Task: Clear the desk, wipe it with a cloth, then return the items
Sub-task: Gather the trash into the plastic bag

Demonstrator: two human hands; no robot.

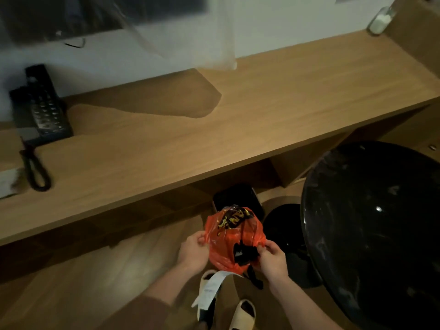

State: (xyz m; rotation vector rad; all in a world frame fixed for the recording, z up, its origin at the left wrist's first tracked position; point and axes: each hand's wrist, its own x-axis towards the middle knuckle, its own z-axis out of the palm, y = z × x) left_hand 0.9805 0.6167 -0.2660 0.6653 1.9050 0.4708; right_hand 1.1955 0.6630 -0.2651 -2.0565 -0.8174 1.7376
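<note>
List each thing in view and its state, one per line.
Orange plastic bag: held off the desk, open at top.
Left hand: pinches bag's edge.
Right hand: pinches bag's other edge.
Black desk telephone: on wooden desk, handset cradled.
White paper receipt: dangling under bag.

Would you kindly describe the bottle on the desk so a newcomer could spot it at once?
Follow the long wooden desk to its far right end by the wall. There stands a small clear bottle, part-filled with something white, the only container on the desk; the black telephone sits at the opposite end.
</note>
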